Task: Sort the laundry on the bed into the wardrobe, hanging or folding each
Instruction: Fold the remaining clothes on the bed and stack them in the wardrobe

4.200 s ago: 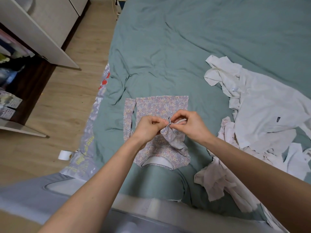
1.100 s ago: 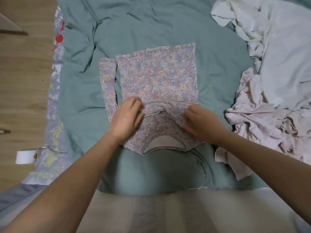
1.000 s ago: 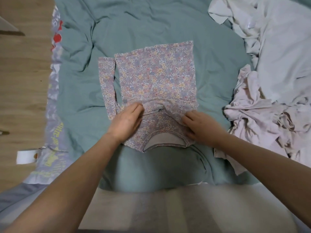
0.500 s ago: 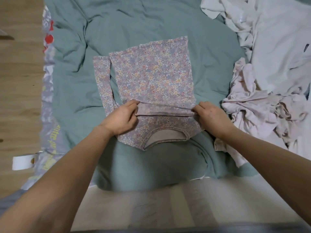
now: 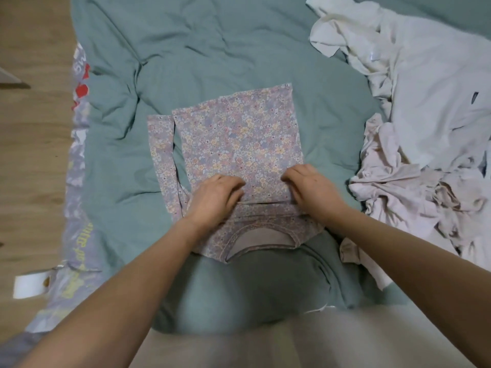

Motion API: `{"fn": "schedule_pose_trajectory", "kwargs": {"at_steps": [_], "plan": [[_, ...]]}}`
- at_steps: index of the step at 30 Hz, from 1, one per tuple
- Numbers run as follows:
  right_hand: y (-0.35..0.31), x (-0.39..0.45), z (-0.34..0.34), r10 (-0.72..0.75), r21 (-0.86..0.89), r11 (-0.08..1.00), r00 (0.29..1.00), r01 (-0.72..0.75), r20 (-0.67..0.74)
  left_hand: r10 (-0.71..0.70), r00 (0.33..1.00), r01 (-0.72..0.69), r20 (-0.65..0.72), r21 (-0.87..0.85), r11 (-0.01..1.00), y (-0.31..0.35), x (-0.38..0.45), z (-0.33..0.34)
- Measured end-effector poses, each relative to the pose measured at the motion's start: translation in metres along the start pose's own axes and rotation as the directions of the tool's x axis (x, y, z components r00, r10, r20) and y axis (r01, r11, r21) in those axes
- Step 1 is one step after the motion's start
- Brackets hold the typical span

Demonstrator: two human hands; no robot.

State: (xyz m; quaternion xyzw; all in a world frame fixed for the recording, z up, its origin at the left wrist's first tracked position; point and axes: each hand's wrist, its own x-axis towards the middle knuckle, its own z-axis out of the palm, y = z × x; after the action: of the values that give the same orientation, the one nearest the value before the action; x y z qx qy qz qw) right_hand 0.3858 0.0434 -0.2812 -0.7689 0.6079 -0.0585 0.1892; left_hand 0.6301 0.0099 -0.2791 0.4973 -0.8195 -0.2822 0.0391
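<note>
Left hand point(image 5: 216, 199): fingers flat, pressing floral top point(image 5: 239, 144)
Right hand point(image 5: 312, 191): same, flat on its fold
Pale laundry point(image 5: 430, 123): 3 o'clock, on bed point(image 5: 212, 49)

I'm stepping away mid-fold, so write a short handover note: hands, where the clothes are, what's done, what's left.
Left hand and right hand: both lie fingers-down on the floral top, holding nothing, pressing beside a crosswise fold.
The floral top lies on the green duvet, neckline nearest you, one sleeve lying along its left edge.
Done: the top is laid out and its fold started.
Left: finish folding it and put it away; then the white garment and the crumpled pale pink pile on the right, both unsorted. The wardrobe is out of view.
</note>
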Motion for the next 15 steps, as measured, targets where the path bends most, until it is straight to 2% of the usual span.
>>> {"fn": "schedule_pose_trajectory", "kwargs": {"at_steps": [4, 7, 11, 15], "plan": [[0.0, 0.022, -0.003, -0.01, -0.018, 1.0, 0.978, 0.014, 0.206, -0.062, 0.987, 0.065, 0.15, -0.016, 0.998, 0.013, 0.023, 0.004], [0.002, 0.027, -0.01, 0.042, 0.107, 0.993, 0.994, -0.052, 0.1, -0.047, 0.969, 0.057, 0.244, -0.031, 0.998, 0.017, 0.028, 0.0], [0.005, 0.026, -0.015, 0.197, 0.268, 0.945, 0.98, -0.186, -0.015, -0.06, 0.986, 0.114, 0.158, -0.356, 0.928, 0.015, 0.031, -0.01], [0.003, 0.03, -0.015, 0.284, 0.352, 0.902, 0.958, -0.25, -0.049, -0.103, 0.978, 0.173, 0.179, -0.437, 0.883, 0.01, 0.039, -0.022]]}}
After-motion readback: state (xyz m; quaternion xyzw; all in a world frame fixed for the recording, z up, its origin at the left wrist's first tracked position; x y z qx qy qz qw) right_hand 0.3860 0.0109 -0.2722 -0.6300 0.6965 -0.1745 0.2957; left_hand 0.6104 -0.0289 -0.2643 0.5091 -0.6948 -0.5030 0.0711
